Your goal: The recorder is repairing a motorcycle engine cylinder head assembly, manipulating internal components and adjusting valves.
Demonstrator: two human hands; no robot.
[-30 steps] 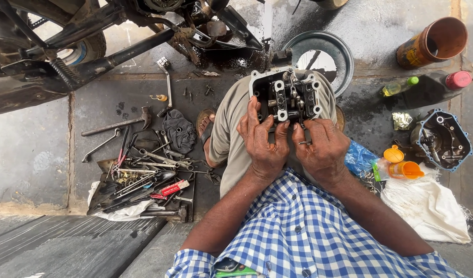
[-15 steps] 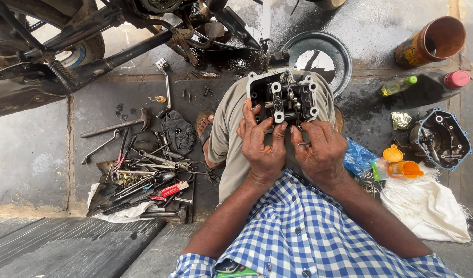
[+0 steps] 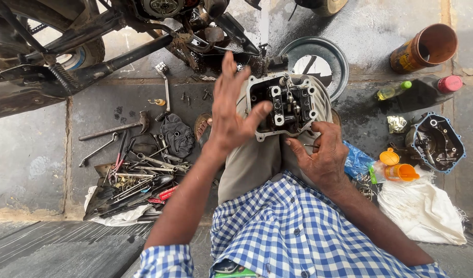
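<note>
A grey metal cylinder head (image 3: 285, 105) with valve parts inside rests on my knee. My right hand (image 3: 321, 154) holds its lower right edge, fingers curled against the casting. My left hand (image 3: 231, 110) is lifted beside the head's left edge with fingers spread wide; only the thumb tip is close to the casting, and I cannot tell whether it touches. I sit on the floor in a blue checked shirt and grey trousers.
A motorcycle (image 3: 92, 36) stands at the top left. Wrenches, a hammer and other tools (image 3: 133, 170) lie on the floor to my left. A round metal pan (image 3: 329, 51), an engine cover (image 3: 435, 141), bottles, an orange funnel (image 3: 399, 170) and white cloth (image 3: 422, 211) sit to the right.
My left hand has let go of the cylinder head and risen with fingers spread. The right hand has slid to the head's right side and stays on it.
</note>
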